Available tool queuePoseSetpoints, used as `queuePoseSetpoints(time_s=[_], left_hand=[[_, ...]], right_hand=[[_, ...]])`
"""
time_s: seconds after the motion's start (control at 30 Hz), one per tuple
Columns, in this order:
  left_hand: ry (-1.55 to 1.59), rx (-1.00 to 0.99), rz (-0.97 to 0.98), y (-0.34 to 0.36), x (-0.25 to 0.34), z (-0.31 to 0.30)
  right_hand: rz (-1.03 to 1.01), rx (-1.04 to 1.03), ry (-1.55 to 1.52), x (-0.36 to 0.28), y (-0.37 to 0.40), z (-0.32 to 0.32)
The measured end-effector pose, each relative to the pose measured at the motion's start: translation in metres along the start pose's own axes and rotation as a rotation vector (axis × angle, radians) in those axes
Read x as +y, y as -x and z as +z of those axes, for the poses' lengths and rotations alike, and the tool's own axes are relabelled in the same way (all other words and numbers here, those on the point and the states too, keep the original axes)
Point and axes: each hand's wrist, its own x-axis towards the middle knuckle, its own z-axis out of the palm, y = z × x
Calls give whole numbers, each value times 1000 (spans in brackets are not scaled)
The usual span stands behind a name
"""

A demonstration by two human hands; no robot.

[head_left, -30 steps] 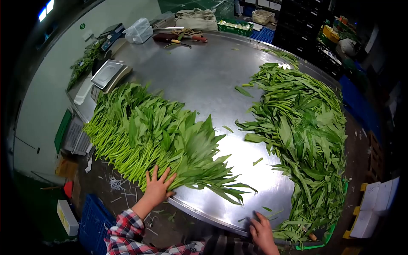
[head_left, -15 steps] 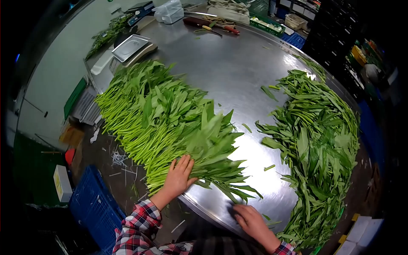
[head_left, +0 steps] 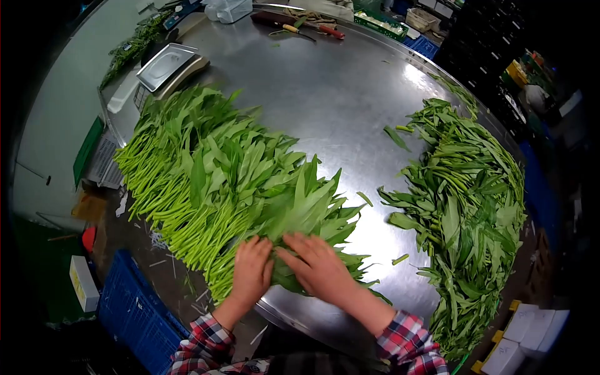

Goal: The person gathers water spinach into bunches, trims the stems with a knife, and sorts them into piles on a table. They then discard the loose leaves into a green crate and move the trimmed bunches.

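A wide row of leafy water spinach point(head_left: 212, 156) lies across the left of the steel table, pale stems to the left and leaves to the right. At its near end my left hand point(head_left: 253, 269) is closed on some stems, its fingers curled over them with the tips partly hidden. Close beside it, my right hand point(head_left: 322, 269) rests on the leaves, thumb and fingers apart and slightly blurred. A second, looser heap of greens point(head_left: 462, 219) covers the table's right side.
The round-edged steel table point(head_left: 325, 94) has stray leaves on it. A weighing scale point(head_left: 165, 67) stands at the back left. Knives point(head_left: 300, 32) lie at the far edge. A blue crate point(head_left: 134, 312) is at lower left, white boxes point(head_left: 522, 334) at lower right.
My right hand has moved left and up from the table's near edge onto the leaves. My left hand, flat on the greens before, has curled its fingers. The view has shifted slightly.
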Motion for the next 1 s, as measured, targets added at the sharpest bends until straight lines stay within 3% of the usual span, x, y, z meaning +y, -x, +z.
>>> queuePoseSetpoints(time_s=[0.07, 0.2, 0.3, 0.5, 0.57, 0.67, 0.83, 1.0], left_hand=[[-62, -76, 90, 4, -4, 6], [84, -75, 56, 14, -4, 9], [108, -29, 32, 8, 1, -1], [21, -86, -59, -19, -6, -39], [-2, -108, 25, -34, -18, -44], [-117, -156, 67, -64, -41, -43], [-237, -118, 53, -79, -90, -54], [-179, -46, 16, -74, -109, -49]], right_hand=[[22, -74, 213, 19, -14, 11], [124, -142, 290, 20, 3, 6], [149, -170, 178, 11, 18, 2], [199, 86, -6, 11, -14, -21], [199, 129, -25, 24, -44, -23], [130, 82, 51, 46, -79, 5], [10, -12, 127, 47, -69, 31], [230, -25, -29, 43, -69, 32]])
